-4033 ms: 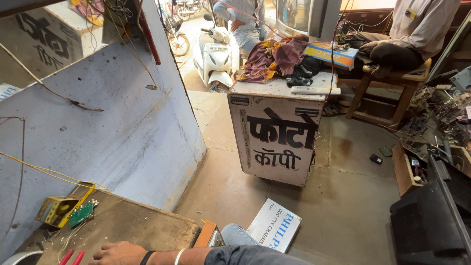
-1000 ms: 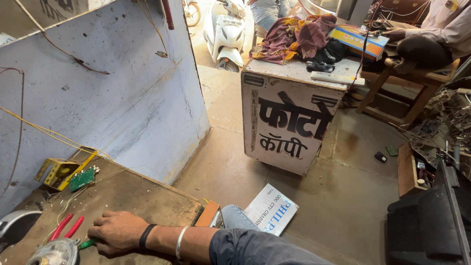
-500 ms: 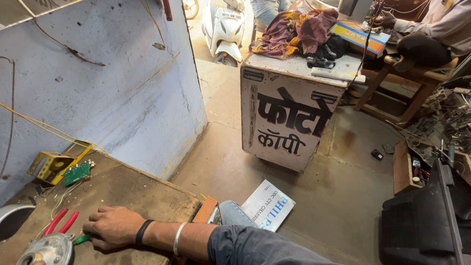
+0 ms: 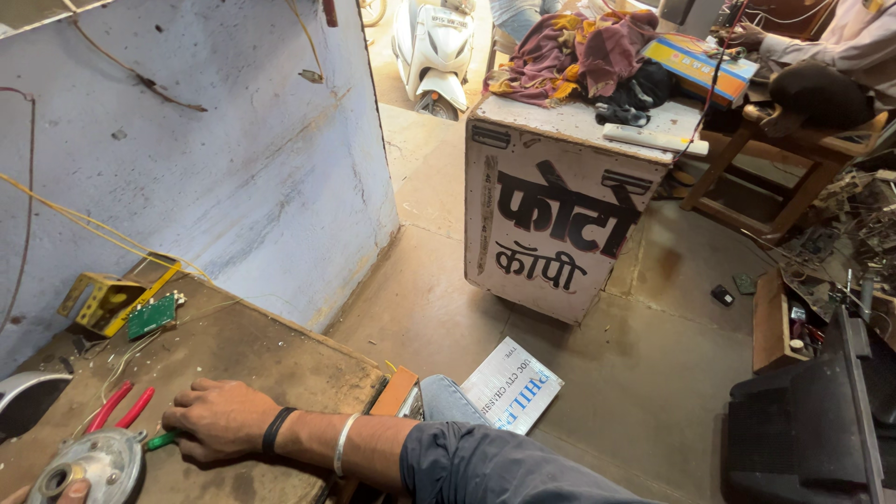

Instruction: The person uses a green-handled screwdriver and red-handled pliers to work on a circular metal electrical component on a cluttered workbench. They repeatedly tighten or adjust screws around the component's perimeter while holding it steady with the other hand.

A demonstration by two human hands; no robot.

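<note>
At the far left edge, a fingertip of the left hand (image 4: 58,489) touches the round grey metal motor part (image 4: 91,464) lying on the brown tabletop (image 4: 280,373); too little of that hand shows to tell whether it grips. Just beside the part lie red-handled pliers (image 4: 119,407) and a green-handled tool (image 4: 159,439). The right hand (image 4: 219,420) rests flat on the tabletop, fingers loosely together over the green handle, not yet clamped on it. Judging from this, the step is picking up that tool; the fingers would need to curl round its handle. Farther back sit a green circuit board (image 4: 151,315) and a yellow bracket (image 4: 103,301).
</note>
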